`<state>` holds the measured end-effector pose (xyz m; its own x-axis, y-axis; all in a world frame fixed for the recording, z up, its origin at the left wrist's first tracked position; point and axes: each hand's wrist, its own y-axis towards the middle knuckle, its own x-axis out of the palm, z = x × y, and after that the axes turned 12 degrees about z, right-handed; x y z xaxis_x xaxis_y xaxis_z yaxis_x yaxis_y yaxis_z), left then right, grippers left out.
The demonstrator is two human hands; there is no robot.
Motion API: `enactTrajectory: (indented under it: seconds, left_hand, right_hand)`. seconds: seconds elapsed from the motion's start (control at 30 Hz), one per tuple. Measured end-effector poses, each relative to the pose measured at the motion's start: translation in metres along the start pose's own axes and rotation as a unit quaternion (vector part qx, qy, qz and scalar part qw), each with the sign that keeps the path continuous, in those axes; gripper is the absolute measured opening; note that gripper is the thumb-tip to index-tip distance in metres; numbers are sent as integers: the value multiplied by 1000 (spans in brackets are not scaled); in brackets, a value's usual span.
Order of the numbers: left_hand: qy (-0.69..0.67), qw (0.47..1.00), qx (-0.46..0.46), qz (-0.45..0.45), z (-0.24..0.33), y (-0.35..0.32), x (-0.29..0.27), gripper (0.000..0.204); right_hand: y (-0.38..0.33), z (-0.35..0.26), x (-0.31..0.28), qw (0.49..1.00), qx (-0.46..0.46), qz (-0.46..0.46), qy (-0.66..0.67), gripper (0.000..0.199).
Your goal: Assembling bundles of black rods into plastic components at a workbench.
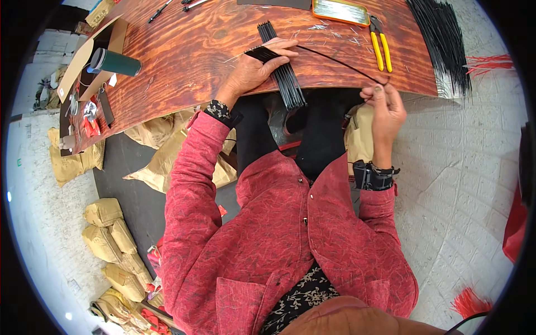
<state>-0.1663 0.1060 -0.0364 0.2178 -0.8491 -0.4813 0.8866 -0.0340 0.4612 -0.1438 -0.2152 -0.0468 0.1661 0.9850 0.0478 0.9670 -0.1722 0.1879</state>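
Observation:
My left hand [258, 70] grips a bundle of thin black strips [283, 72] lying across the front edge of a reddish wooden board [190, 50]. A black band wraps the bundle near my fingers. From that band a single black strip [340, 62] runs out to the right, and my right hand [385, 109] pinches its end just off the board's edge. Both forearms wear red sleeves, and a black strap sits on the right wrist.
Yellow-handled pliers [381, 47] and an orange tin [340, 11] lie at the back right. A large pile of black strips [444, 39] sits at the far right. A dark green cylinder [116, 62] rests at left. Brown paper packages [114, 245] lie on the floor.

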Motion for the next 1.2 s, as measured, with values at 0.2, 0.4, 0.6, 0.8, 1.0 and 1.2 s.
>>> enactTrajectory:
  seconds: [0.2,0.4,0.6,0.8,1.0,1.2]
  left_hand:
    - [5,1000,-2,8,2,1,3,25]
    - [-7,1000,0,8,-8,1,1,22]
    - [16,999,-24,16,1,-1,1,20]
    - [-5,999,-40,-7,3,2,-1,23]
    - [-17,999,-33,-3,0,4,-1,21]
    - [-44,995,-77,-47,-2,8,-4,21]
  right_hand:
    - [51,-23,-47,996,25,84,7,25]
    - [133,-12,-101,979,31,166,116,30]
    - [184,28,-119,961,59,141,229,36]
    - [182,37,-104,975,54,140,-161,47]
    - [160,0,-85,794,-82,122,-590,54]
    - [174,28,-96,754,-178,40,-631,44]
